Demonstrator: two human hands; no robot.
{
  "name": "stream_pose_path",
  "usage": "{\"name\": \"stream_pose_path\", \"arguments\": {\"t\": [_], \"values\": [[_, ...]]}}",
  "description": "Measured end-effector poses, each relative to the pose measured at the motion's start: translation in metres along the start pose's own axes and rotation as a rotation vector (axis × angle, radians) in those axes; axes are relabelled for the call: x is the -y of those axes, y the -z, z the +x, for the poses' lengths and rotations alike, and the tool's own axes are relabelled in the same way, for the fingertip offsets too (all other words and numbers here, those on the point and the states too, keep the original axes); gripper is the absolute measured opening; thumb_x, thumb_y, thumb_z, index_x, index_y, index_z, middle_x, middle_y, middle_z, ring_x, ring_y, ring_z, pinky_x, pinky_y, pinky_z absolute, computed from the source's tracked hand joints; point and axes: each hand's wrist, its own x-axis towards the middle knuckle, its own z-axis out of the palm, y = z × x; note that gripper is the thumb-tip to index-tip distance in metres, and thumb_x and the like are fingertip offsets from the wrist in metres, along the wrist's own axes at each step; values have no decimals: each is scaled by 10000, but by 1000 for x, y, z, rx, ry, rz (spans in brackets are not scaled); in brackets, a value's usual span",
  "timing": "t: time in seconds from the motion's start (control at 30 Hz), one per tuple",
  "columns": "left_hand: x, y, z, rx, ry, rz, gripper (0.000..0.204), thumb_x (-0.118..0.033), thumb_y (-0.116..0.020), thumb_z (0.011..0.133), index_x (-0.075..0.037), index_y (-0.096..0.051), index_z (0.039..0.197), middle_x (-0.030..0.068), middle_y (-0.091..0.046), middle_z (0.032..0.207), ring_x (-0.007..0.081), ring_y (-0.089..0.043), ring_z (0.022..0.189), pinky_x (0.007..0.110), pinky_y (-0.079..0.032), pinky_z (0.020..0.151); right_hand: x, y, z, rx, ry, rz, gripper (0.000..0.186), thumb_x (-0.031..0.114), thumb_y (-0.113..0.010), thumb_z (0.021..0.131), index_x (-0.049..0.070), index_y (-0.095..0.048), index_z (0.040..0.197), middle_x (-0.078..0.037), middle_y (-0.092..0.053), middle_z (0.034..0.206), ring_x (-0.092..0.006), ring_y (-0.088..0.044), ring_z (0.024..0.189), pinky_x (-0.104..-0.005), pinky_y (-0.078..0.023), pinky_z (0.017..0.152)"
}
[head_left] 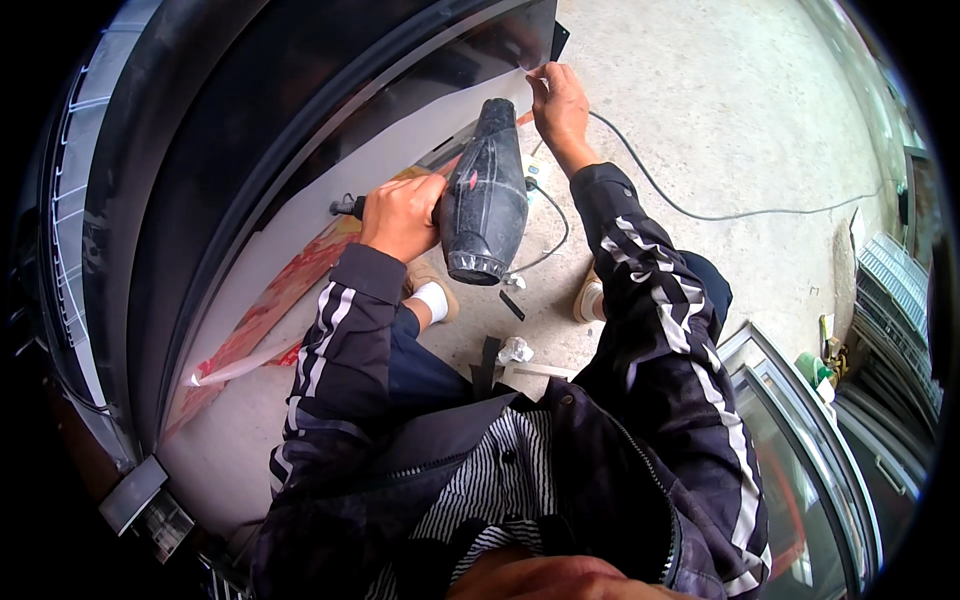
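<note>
The left hand (402,215) is closed round the handle of the black dryer (485,205), which hangs above the floor (730,130) between the forearms, nozzle pointing away from the body. The right hand (562,108) has its fingers bent in toward the thumb, tips at the far end of the dark panel (440,75); whether they pinch anything, I cannot tell. The panel curves along the left, close beside the dryer. A grey cord (690,213) crosses the floor on the right. A white scrap (515,350) and a black strip (512,305) lie between the feet.
</note>
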Motion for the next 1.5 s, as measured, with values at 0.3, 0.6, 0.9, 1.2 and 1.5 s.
{"name": "stream_pose_path", "arguments": {"t": [0.3,0.6,0.9,1.2,1.5], "values": [[-10,15,-1,-11,62,39,184,-72,-691,707,-93,-618,874,90,-677,781,308,-660,732,400,-516,642,-2,1,-2,-18,0,-52,98,155,-664,857,98,-587,878,-95,-636,880,-342,-637,803,-422,-500,664],[-3,12,-11,29,72,55,244,-59,-686,703,-102,-646,940,89,-678,790,316,-661,735,411,-515,640,-6,-4,2,-52,-42,-86,148,223,-738,803,94,-665,807,-93,-681,825,-283,-674,756,-366,-517,652],[-7,17,-12,2,66,46,219,-45,-674,705,-92,-635,915,89,-673,779,313,-659,734,408,-516,639,-11,1,1,-19,-27,-119,147,242,-732,793,105,-678,790,-97,-674,791,-294,-663,729,-375,-515,635],[-3,16,-19,26,76,68,147,-130,-693,729,-68,-578,797,111,-641,743,335,-643,724,412,-502,621,-10,1,-8,-38,-20,-122,151,227,-737,786,93,-670,772,-99,-670,786,-295,-660,728,-373,-510,633],[0,15,-24,11,83,86,146,-120,-696,729,-68,-581,802,112,-650,757,333,-649,734,407,-509,636,-7,2,-17,-43,-23,-103,159,218,-740,782,100,-639,748,-78,-652,774,-294,-646,717,-384,-500,618]]}}
